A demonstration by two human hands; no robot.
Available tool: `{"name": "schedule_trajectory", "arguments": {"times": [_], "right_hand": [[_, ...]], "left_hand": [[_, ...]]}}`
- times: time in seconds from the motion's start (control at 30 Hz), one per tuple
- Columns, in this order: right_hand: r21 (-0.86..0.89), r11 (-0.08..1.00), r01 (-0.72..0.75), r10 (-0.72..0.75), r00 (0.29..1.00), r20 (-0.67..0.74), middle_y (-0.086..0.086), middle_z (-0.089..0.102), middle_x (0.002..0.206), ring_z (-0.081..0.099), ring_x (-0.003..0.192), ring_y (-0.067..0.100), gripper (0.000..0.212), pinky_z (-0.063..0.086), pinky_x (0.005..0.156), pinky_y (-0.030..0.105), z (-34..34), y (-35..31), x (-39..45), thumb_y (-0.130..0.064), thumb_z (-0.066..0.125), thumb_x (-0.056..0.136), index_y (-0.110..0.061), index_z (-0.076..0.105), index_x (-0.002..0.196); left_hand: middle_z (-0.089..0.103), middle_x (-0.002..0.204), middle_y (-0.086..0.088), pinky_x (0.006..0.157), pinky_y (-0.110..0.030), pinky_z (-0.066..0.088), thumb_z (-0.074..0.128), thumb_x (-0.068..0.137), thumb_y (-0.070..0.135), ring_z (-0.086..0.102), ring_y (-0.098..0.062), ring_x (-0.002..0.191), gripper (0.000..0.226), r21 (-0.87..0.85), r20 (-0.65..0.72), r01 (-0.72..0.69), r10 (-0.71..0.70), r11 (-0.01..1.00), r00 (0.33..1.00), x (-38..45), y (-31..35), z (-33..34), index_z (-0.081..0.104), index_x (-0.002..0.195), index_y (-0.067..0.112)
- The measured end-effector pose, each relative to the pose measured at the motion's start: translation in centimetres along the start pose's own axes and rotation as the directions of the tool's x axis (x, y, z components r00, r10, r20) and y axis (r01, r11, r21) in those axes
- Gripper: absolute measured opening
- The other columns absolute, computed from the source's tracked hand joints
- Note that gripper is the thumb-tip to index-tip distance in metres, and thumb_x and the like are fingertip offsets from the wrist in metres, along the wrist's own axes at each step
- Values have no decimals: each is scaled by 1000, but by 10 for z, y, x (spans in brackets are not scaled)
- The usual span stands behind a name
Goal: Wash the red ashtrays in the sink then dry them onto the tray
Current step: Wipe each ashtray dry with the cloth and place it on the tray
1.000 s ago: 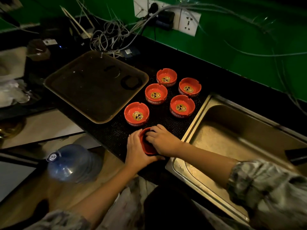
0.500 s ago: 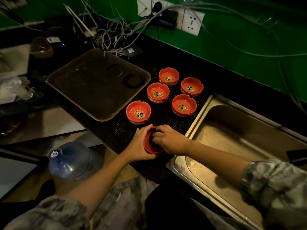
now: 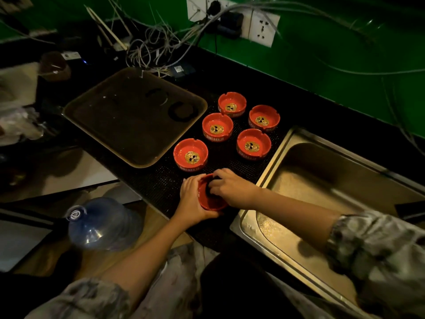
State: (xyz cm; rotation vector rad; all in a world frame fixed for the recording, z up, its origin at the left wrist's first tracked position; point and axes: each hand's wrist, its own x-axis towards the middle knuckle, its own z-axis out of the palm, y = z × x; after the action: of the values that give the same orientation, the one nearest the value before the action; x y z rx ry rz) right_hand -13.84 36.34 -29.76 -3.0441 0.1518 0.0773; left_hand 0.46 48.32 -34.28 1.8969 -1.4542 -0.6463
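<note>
- My left hand (image 3: 192,199) has its grip curled around the outer side of one red ashtray (image 3: 208,201), and holds it tilted just above the counter (image 3: 161,185), near the front edge.
- My right hand (image 3: 231,188) has its fingers bent down into the bowl of this ashtray, on something dark; I cannot tell what that dark thing is.
- The held ashtray is just beside the left rim of the sink (image 3: 271,162), not inside it.
- Five other red ashtrays stand upright on the dark mat behind my hands: the nearest one (image 3: 190,154), one in the middle (image 3: 217,126), one close to the sink (image 3: 253,144), and two at the back (image 3: 232,104) (image 3: 264,117). Each has a gold picture in the bottom.
- The brown tray (image 3: 135,116) lies on the counter to the left of the ashtrays, and no ashtray is on it.
- A blue water bottle (image 3: 101,223) is lower down on the left, under the counter edge.
- Grey cables (image 3: 149,49) hang from the green wall at the back.
</note>
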Motion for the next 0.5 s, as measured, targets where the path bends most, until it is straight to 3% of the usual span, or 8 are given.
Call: {"name": "schedule_trajectory", "arguments": {"times": [0.1,0.2,0.3,0.37,0.43,0.47,0.5], "right_hand": [[120,986,-120,127,990,-57,3,65,95,53,97,31,18,39,85,42,17,-19,14,-16,67,72,-12,70,90],[242,970,-40,52,998,-41,0,65,99,50,102,29,16,37,92,43,16,-24,8,-15,68,74,-14,70,89],[227,974,23,-46,994,96,-1,61,105,44,104,26,18,35,93,42,-2,-13,-9,-12,63,79,-14,68,96],[205,979,11,-24,998,66,-1,61,107,43,105,26,22,36,89,42,-8,-6,-14,-8,60,80,-15,67,100],[293,952,-94,139,981,-136,0,64,105,48,100,28,25,40,82,43,-5,-2,-17,-4,57,80,-14,68,100],[379,906,-187,296,921,-252,2,66,104,51,97,30,25,42,80,44,-1,0,-18,-3,55,81,-13,69,100],[471,837,-278,464,817,-342,4,67,103,53,96,32,24,43,81,44,3,1,-22,-3,54,83,-11,69,99]], "left_hand": [[48,135,-2,118,-51,16,74,41,68,40,-20,130,115,15,12,-10,10,1000,1000,1,0,-2,42,137,14],[45,135,-3,118,-42,5,69,42,69,36,-21,133,114,32,21,-18,17,999,1000,0,3,-5,42,137,12],[42,135,-1,119,-41,7,68,39,72,33,-20,132,118,71,53,-11,7,997,999,0,6,-9,39,138,15],[40,135,-1,117,-41,14,66,37,72,31,-20,132,120,112,86,16,-25,994,996,1,10,-12,34,140,18],[37,138,0,114,-41,18,69,39,71,28,-21,134,122,226,121,32,-61,974,991,3,18,-16,28,142,20],[35,140,0,113,-42,18,73,42,71,27,-22,134,124,315,146,23,-73,949,987,4,23,-17,24,144,21],[33,142,-1,112,-43,20,75,45,72,26,-23,134,127,405,175,4,-82,914,981,7,29,-18,19,146,20]]}}
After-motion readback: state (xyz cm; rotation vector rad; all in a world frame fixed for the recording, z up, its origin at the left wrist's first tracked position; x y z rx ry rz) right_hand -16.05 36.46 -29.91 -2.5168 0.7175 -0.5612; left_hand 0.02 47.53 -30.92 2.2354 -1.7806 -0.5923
